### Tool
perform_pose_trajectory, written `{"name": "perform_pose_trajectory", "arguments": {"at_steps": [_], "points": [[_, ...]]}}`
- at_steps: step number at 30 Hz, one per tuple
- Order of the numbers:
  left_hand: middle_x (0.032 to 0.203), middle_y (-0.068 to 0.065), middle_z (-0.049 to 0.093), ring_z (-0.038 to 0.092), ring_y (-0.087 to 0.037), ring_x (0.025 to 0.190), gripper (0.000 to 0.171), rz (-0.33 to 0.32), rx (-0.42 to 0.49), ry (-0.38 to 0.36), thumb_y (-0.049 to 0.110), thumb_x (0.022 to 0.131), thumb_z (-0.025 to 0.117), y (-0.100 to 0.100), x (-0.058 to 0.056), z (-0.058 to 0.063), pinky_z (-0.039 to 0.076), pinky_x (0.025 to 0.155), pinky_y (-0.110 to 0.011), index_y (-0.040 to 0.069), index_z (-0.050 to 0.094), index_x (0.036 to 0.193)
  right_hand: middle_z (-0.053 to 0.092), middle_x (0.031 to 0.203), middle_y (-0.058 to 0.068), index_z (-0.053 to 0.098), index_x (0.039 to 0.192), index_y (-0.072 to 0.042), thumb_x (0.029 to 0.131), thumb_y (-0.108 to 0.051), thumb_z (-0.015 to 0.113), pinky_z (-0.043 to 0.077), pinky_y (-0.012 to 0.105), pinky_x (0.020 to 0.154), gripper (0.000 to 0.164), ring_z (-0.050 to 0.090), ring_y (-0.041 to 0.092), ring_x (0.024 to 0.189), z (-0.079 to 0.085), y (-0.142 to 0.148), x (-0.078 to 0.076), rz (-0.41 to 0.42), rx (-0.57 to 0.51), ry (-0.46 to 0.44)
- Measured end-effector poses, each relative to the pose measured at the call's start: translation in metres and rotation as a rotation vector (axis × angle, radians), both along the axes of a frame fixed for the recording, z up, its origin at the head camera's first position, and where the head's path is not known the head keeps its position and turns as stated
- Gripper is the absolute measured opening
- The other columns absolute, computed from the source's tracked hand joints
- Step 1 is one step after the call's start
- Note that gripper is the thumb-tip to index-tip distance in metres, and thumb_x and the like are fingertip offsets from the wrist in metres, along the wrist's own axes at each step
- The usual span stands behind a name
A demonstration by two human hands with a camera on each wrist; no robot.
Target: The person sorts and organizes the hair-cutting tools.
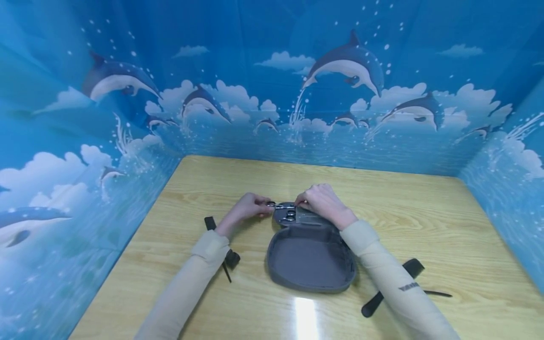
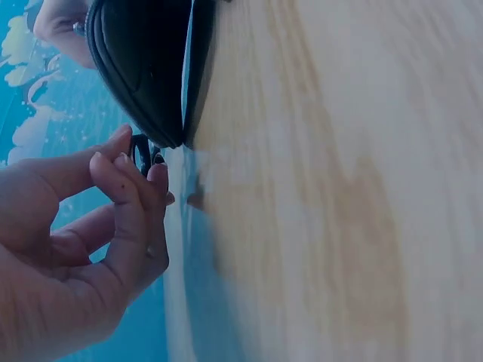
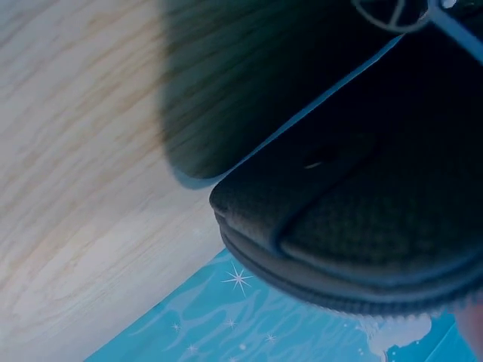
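Note:
A dark grey zip case (image 1: 312, 257) lies unfolded on the table, its lid at the far side with a see-through pocket (image 1: 312, 216). My left hand (image 1: 254, 206) pinches a ring handle of a pair of silver scissors (image 1: 282, 206), whose blades point right toward the pocket. In the left wrist view, the thumb and fingertips meet on the dark ring (image 2: 141, 153) beside the lid's edge. A second pair of scissors (image 1: 290, 216) sits in the lid just below. My right hand (image 1: 321, 200) grips the lid's far edge near the pocket; its fingertips are partly hidden.
Left of the case, black combs (image 1: 232, 259) lie partly under the left forearm. On the right, a black wide-headed comb or brush (image 1: 413, 267) and a thin dark tail (image 1: 437, 293) show around the right sleeve. A dolphin-print curtain (image 1: 297, 94) encloses the wooden table (image 1: 425, 212).

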State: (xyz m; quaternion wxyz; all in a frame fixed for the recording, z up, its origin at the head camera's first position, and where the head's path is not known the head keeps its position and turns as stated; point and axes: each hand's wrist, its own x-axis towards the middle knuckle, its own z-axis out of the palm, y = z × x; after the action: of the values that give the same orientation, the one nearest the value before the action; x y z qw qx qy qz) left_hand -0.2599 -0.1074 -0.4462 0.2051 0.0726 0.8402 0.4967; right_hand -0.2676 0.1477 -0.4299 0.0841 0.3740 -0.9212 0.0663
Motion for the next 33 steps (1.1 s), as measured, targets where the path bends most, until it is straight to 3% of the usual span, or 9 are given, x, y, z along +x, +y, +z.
{"name": "perform_pose_trajectory", "arguments": {"at_steps": [7,18,23,29,33], "points": [[0.076,-0.007,0.071,0.056,-0.01,0.06,0.045,-0.02,-0.115,0.07,0.02,0.093,0.075,0.009,0.001,0.007,0.041,0.054,-0.019,-0.001,0.065,0.132,0.077,0.085,-0.005,0.082,0.096,-0.021,0.091,-0.019,0.077,0.045,0.029,0.049,0.007,0.064,0.012,0.058,0.0,-0.001,0.001,-0.013,0.004,0.021],[0.087,-0.006,0.075,0.065,-0.013,0.068,0.043,0.005,-0.205,0.072,0.021,0.09,0.079,0.017,0.002,0.011,0.052,0.061,-0.024,0.003,0.069,0.128,0.077,0.087,-0.007,0.081,0.095,-0.022,0.094,-0.019,0.074,0.048,0.031,0.051,0.008,0.067,0.013,0.063,0.0,-0.003,0.001,0.003,0.002,0.043],[0.093,-0.007,0.075,0.063,-0.011,0.067,0.044,0.006,-0.241,0.09,0.025,0.088,0.081,0.024,0.002,0.011,0.05,0.058,-0.021,0.005,0.071,0.126,0.077,0.087,-0.007,0.081,0.094,-0.023,0.095,-0.02,0.072,0.047,0.03,0.05,0.01,0.067,0.013,0.063,0.001,-0.005,0.002,0.002,0.013,0.042],[0.083,-0.005,0.075,0.062,-0.011,0.062,0.048,0.015,-0.248,0.083,0.031,0.086,0.082,0.03,0.0,0.005,0.046,0.055,-0.022,0.01,0.071,0.127,0.077,0.087,-0.007,0.081,0.093,-0.023,0.095,-0.019,0.073,0.05,0.03,0.052,0.009,0.068,0.013,0.065,-0.001,-0.006,0.001,0.002,0.013,0.042],[0.092,-0.006,0.077,0.059,-0.01,0.061,0.048,-0.015,-0.25,0.133,0.039,0.086,0.081,0.028,0.0,0.0,0.044,0.055,-0.022,0.014,0.073,0.126,0.077,0.088,-0.006,0.082,0.093,-0.021,0.094,-0.018,0.075,0.049,0.029,0.051,0.008,0.068,0.012,0.064,-0.002,-0.006,0.001,0.002,-0.006,0.03]]}}
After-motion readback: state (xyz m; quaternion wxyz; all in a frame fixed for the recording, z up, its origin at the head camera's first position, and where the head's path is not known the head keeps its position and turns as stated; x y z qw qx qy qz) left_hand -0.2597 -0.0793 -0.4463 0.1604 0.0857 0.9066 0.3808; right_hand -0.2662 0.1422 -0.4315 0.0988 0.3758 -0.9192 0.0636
